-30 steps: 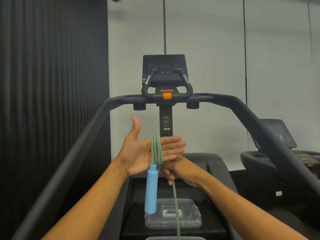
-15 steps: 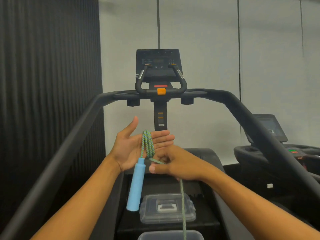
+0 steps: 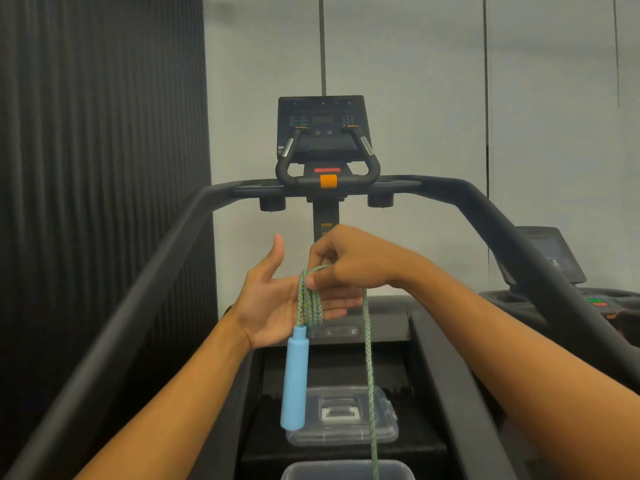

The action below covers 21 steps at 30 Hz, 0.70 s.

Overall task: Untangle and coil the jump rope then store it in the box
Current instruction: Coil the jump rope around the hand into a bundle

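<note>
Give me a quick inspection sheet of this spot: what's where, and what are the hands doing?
Surface: treadmill deck, dark.
Job's things: jump rope looped around left hand's fingers; blue handle dangling; loose strand hanging down; clear lid on deck; box rim at bottom edge.
Clutter: nothing seen.
Hands: left hand open, palm up; right hand pinching rope.
Cables: nothing seen.
Surroundings: console, handrails, second treadmill, dark ribbed wall.

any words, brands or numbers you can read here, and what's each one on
None can be read.
Treadmill console: button and display markings, too small to read.
Motor cover: brand lettering behind the rope, blurred.
Post below the console: yellow label, blurred.
Blue handle and clear lid: no text visible.
</note>
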Motion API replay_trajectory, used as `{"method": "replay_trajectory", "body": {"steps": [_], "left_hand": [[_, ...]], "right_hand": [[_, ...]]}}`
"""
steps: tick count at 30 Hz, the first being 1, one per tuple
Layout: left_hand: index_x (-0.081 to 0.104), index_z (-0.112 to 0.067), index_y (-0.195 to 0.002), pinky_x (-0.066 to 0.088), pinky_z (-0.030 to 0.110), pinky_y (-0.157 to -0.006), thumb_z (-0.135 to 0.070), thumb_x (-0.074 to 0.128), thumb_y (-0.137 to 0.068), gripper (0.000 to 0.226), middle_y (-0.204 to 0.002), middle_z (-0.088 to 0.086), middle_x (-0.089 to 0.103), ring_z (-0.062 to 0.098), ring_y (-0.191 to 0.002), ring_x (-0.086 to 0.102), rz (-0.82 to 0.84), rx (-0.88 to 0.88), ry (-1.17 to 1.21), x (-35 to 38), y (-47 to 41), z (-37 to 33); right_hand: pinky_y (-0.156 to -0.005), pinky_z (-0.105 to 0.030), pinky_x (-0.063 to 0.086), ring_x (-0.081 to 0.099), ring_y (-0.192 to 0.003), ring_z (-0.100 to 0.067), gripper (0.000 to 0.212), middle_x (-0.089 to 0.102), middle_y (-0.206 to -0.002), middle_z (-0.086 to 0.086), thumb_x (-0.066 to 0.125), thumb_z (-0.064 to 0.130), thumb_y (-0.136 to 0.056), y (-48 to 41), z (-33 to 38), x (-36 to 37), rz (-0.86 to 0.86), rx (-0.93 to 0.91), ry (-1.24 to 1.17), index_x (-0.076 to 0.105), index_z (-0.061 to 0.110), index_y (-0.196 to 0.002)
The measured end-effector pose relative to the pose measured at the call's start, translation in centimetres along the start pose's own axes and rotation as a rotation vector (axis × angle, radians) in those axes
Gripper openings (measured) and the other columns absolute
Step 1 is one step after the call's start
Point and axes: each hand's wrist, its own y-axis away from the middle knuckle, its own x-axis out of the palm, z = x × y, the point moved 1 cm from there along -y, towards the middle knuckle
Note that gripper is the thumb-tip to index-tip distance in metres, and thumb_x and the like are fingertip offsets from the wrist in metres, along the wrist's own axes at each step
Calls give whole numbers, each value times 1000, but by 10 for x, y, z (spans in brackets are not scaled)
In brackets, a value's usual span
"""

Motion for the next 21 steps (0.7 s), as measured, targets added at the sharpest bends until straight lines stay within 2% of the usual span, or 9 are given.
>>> {"method": "replay_trajectory", "body": {"steps": [3,6,9,12,15,18,21], "left_hand": [[43,11,-144,26,52,-121,-86,24,-84,115,-150,37,40,48,-142,38,13,-16,-16,0,1,0],[40,13,-145,24,52,-122,-87,23,-84,118,-151,37,38,48,-143,36,33,-27,-13,0,4,0],[35,14,-147,21,53,-123,-88,22,-83,121,-152,39,35,48,-145,33,60,-36,-5,1,6,-2],[32,12,-149,21,54,-123,-89,24,-81,122,-153,37,33,49,-145,32,73,-25,-7,2,6,-4],[33,11,-149,24,54,-121,-91,29,-76,125,-154,38,31,50,-145,31,112,-30,25,4,8,-6],[30,6,-152,26,54,-120,-93,32,-72,127,-156,37,29,53,-145,28,166,-41,26,6,9,-8],[27,4,-154,20,58,-122,-94,35,-68,131,-158,34,27,52,-146,25,192,-45,19,5,10,-7]], "right_hand": [[-59,-20,43,55,-64,-11,21,68,-73,-8,77,32,-86,-7,-2,-2,-31,-27,67,74,13,-77],[-64,-29,48,63,-72,-22,21,70,-75,-8,79,37,-83,-14,-10,-2,-61,-39,68,71,20,-73],[-69,-35,52,65,-78,-27,21,71,-77,-8,78,36,-84,-18,-16,-1,-61,-48,5,71,19,-75],[-75,-38,54,64,-78,-26,20,71,-84,-11,73,30,-89,-18,-22,0,-54,-54,-108,73,11,-86],[-73,-31,52,60,-75,-13,16,68,-83,-7,70,23,-93,-17,-29,5,-50,-35,-260,73,8,-91],[-71,-30,52,63,-79,-20,16,68,-90,-18,69,21,-94,-16,-37,14,-58,-45,-424,71,5,-95],[-78,-30,56,67,-85,-18,19,71,-94,-8,66,22,-96,-13,-42,22,-25,-35,-556,72,5,-104]]}}
